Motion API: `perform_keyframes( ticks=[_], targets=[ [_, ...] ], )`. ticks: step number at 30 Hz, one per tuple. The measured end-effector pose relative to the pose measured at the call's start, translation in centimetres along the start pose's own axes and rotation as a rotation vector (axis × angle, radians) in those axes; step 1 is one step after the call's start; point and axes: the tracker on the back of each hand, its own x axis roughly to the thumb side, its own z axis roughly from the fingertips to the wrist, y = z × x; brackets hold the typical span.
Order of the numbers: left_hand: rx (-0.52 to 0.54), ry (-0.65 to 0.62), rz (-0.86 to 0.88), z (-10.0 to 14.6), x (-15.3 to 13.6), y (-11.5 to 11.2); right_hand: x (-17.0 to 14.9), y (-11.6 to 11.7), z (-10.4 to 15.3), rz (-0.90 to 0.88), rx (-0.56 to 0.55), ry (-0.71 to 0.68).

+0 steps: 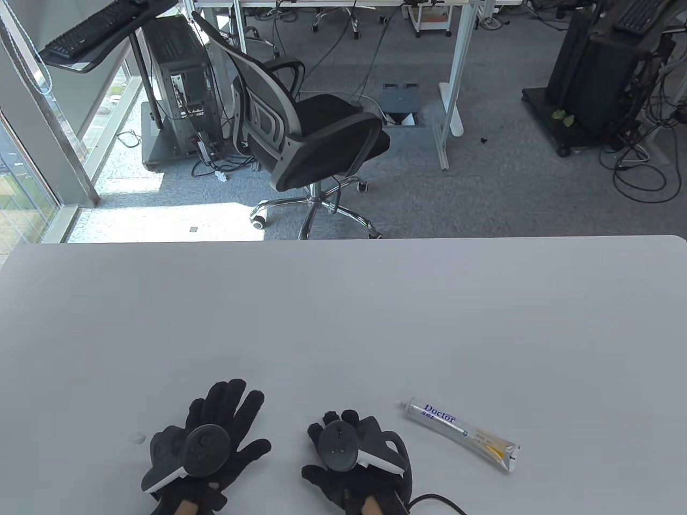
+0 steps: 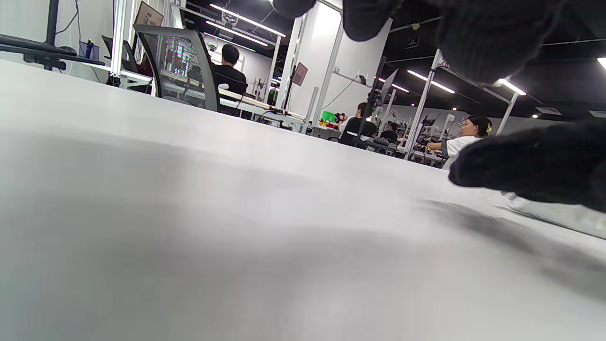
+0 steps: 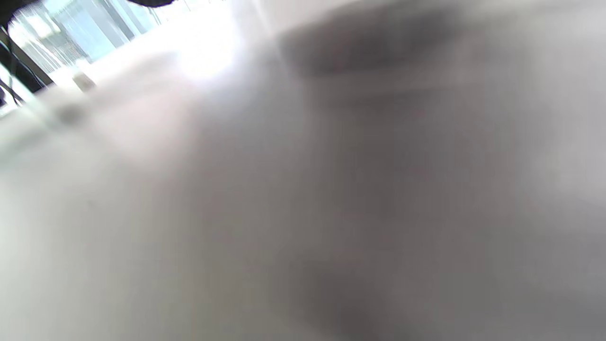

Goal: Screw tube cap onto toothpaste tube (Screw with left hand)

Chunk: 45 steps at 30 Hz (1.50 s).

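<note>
The toothpaste tube (image 1: 461, 432) lies flat on the white table (image 1: 343, 322) at the front right, its bare nozzle pointing up-left. A small white cap (image 1: 139, 438) lies on the table just left of my left hand. My left hand (image 1: 225, 424) rests palm down with its fingers spread and holds nothing. My right hand (image 1: 343, 429) rests on the table left of the tube, apart from it, its fingers bent down and nothing seen in it. The left wrist view shows black glove fingers (image 2: 473, 38) over bare table. The right wrist view is blurred.
The table's far edge (image 1: 343, 237) runs across the middle of the table view. An office chair (image 1: 306, 134) and desks stand on the floor beyond it. A cable (image 1: 437, 500) trails from my right wrist at the front edge.
</note>
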Motion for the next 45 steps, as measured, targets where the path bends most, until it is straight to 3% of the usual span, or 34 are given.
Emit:
perform_keyframes(
  ticks=[4,11,14,21,26,28,30,38,41,45],
  targets=[
    [0.003,-0.008,0.017,0.0,0.2,0.0,-1.1,-3.5,2.3,-0.033,-0.133,0.023],
    [-0.033,-0.017,0.003,-0.3,0.4,-0.4,-7.6,-7.6,5.9,0.098,-0.173,0.282],
    [-0.041,-0.016,0.007,-0.2,0.4,-0.5,-10.9,-7.8,7.1,0.104,-0.160,0.399],
    [-0.067,-0.009,0.002,-0.2,0.5,-0.5,-17.2,-5.4,8.1,0.020,-0.143,0.602],
    [-0.047,0.017,0.035,0.0,-0.1,-0.2,-18.0,-4.2,7.9,-0.002,-0.226,0.586],
    [-0.060,0.025,0.034,-0.1,-0.2,-0.4,-17.8,-4.2,8.2,0.029,-0.311,0.582],
    [-0.071,0.029,0.028,-0.1,-0.2,-0.5,-17.7,-4.1,8.1,0.031,-0.305,0.576],
    [-0.044,0.035,0.041,0.1,-0.2,-0.1,-18.1,-5.5,9.7,-0.184,-0.426,0.513],
    [-0.055,0.031,0.035,0.0,-0.1,-0.3,-17.5,-6.4,10.0,-0.402,-0.451,0.391],
    [-0.049,0.020,0.034,-0.1,0.0,-0.2,-14.9,-7.2,9.5,-0.645,-0.470,0.127]
  ],
)
